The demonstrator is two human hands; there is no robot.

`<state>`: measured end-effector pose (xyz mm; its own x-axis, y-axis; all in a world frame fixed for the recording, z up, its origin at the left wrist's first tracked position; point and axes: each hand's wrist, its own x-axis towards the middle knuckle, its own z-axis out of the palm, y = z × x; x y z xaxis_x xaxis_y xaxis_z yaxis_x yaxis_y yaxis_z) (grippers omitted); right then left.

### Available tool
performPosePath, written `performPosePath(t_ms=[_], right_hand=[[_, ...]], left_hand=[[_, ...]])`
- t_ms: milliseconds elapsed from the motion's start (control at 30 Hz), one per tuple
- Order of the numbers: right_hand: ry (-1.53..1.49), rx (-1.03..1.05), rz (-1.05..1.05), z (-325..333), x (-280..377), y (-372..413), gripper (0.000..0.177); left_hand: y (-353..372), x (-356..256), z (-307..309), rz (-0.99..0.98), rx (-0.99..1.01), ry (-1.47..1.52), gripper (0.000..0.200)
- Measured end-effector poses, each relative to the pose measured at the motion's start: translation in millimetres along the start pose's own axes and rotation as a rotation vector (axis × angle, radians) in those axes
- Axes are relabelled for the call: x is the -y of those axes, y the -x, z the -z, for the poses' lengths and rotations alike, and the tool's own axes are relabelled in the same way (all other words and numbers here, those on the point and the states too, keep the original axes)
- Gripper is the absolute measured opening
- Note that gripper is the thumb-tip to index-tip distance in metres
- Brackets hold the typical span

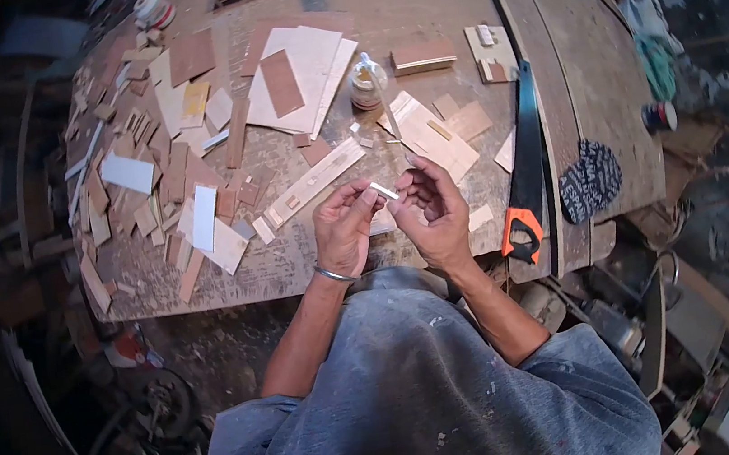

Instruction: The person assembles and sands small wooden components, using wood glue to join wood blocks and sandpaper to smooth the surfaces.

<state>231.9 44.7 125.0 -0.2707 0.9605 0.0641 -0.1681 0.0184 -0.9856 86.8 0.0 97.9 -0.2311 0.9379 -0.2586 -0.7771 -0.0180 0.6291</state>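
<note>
Between my two hands, above the near edge of the workbench, is a small pale strip [385,190]. My left hand [348,228] pinches its left end between thumb and fingertips. At its right end, the thumb and fingers of my right hand [429,212] close on it. A long light board [313,179] with small wood bits on it lies just beyond my left hand. Past my right hand is a pale wood panel [432,135] with a thin yellowish strip. A glass jar [368,86] with a stick or brush leaning by it stands farther back.
Scattered wood offcuts [146,154] cover the bench's left side. A handsaw with an orange handle [522,234] lies at the right, beside a dark patterned cap [591,181]. Wooden blocks [423,56] and a white bottle [153,10] sit toward the back.
</note>
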Motion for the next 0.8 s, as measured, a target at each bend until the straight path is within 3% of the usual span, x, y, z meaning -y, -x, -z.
performPosePath(t_ms=[233, 433, 533, 633, 733, 800], right_hand=[[0.195, -0.128, -0.081, -8.9, -12.0, 30.3, 0.061], [0.365, -0.277, -0.099, -7.7, -50.4, 36.8, 0.055], [0.540, -0.438, -0.071, 24.0, -108.7, 33.2, 0.051], [0.688, -0.486, -0.127, 41.8, -151.1, 32.4, 0.048], [0.745, -0.470, -0.140, 45.3, -182.9, 31.2, 0.047], [0.829, -0.425, -0.056, 48.2, -197.4, 31.9, 0.046]], left_hand=[[4.7, 5.8, 22.2, 0.136, 0.080, -0.121, 0.021], [-3.7, -8.6, 45.6, 0.197, 0.090, -0.440, 0.028], [-19.1, -23.8, 92.1, 0.025, 0.040, -0.680, 0.033], [-23.8, -53.0, 136.1, -0.110, 0.059, -1.338, 0.031], [-25.6, -54.4, 188.7, -0.401, 0.402, -1.721, 0.031], [-28.6, -50.3, 201.4, -0.389, 0.565, -1.752, 0.034]])
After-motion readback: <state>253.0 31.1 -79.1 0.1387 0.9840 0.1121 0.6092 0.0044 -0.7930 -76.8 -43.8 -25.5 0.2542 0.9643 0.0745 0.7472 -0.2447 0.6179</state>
